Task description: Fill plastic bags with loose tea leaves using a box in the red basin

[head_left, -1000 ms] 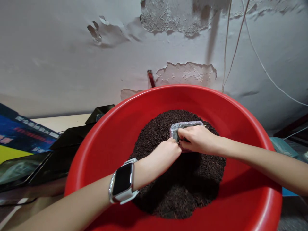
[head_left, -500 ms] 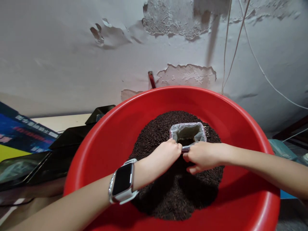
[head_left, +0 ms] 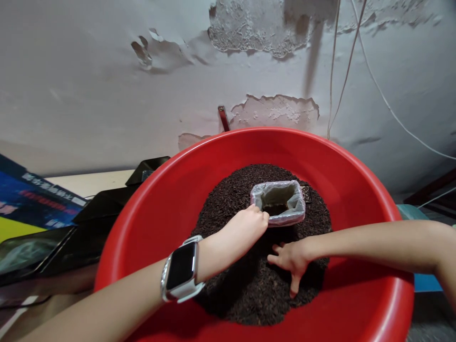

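A large red basin [head_left: 138, 223] holds a mound of dark, loose tea-like leaves [head_left: 231, 194]. Above the mound is a small plastic-lined bag [head_left: 290, 218] with its mouth open upward; some dark contents show at its bottom. My left hand [head_left: 249, 223], with a watch [head_left: 181, 266] on its wrist, is closed on the near left edge of the bag. Just below the bag, my right hand [head_left: 294, 259] touches the leaves with its fingers spread. Whether any leaves lie under its palm is hidden.
A dark speckled piece [head_left: 305, 194] shows by the bag's right side. Black trays [head_left: 103, 204] and a blue printed box [head_left: 42, 194] stand left of the basin. Behind is a peeling wall [head_left: 171, 95] with hanging white cords [head_left: 335, 71].
My right hand has let go of the bag's near edge and moved down onto the leaves, its fingers spreading. My left hand keeps its hold on the bag.
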Action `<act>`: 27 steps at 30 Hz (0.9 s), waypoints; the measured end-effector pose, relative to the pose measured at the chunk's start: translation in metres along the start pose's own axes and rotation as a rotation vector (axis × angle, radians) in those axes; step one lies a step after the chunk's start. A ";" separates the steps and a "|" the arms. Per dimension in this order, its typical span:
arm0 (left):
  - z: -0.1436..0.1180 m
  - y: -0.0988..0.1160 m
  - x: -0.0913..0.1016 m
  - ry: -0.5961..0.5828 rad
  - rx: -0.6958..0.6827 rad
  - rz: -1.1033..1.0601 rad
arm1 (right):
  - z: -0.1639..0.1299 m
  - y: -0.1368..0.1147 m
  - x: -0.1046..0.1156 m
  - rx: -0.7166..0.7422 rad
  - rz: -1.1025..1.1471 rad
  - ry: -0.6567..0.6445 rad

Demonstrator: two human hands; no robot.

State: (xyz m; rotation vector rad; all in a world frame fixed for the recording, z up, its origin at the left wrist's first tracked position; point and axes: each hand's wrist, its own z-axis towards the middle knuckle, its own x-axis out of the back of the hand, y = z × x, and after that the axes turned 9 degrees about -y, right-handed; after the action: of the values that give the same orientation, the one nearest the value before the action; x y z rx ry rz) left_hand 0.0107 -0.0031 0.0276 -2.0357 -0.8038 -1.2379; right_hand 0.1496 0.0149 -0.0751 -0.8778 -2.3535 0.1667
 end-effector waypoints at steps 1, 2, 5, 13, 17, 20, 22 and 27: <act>0.000 0.000 -0.001 0.010 -0.002 -0.003 | -0.001 0.000 0.001 -0.016 0.007 -0.034; 0.000 0.000 -0.001 0.016 -0.005 -0.006 | -0.001 -0.001 0.002 -0.031 0.005 -0.066; 0.000 0.000 -0.001 0.022 -0.008 -0.003 | 0.000 -0.001 0.002 -0.055 -0.023 -0.144; -0.001 0.000 0.000 0.008 -0.023 0.025 | 0.010 0.000 -0.003 0.027 -0.036 -0.251; 0.002 -0.002 -0.004 0.031 -0.026 0.026 | 0.005 -0.011 0.002 0.109 -0.086 -0.269; 0.004 -0.002 -0.007 0.036 -0.023 0.028 | -0.009 -0.023 0.011 0.189 -0.123 -0.262; 0.005 -0.001 -0.007 0.037 -0.026 0.032 | -0.023 -0.030 0.021 0.232 -0.157 -0.214; 0.006 -0.002 -0.011 0.039 -0.024 0.049 | -0.075 -0.031 0.049 0.208 -0.246 -0.015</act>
State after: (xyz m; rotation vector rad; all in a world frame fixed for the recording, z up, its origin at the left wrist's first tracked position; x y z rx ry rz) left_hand 0.0083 0.0013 0.0161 -2.0317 -0.7194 -1.2613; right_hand 0.1473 0.0153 0.0195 -0.4854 -2.3821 0.3109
